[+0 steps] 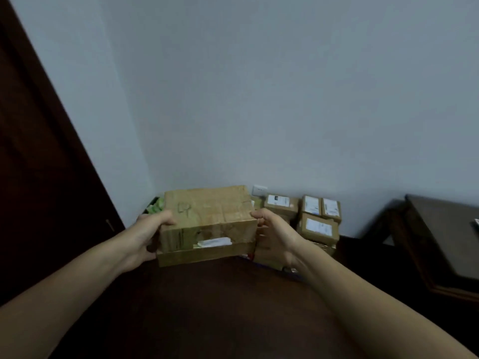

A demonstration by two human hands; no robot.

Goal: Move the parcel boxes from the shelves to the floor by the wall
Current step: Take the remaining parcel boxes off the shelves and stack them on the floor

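**Holding a taped carton over the floor, short of the pile by the wall**

Head view: the left hand (153, 229) and right hand (274, 234) clasp the parcel box (207, 218) by its two short ends. Each grip is wrapped round an end, thumbs on the top face and fingers curled underneath. The box is in the air above the dark floor (220, 320). It is plain brown cardboard, oblong and creased, glossy with clear tape. A faint pen scribble on its lid cannot be read, and a torn white paper strip sits on the near face.

Beyond it, stacked boxes (317, 224) of the same brown card rest on the floor against the pale wall (259, 99). Each carries a white shipping label with print too small to read. A white wall socket (260, 189) shows just above them. Something green (155, 206) peeks out behind the held box. A dark wooden door (39, 177) is on the left and dark wooden furniture (440, 234) on the right.
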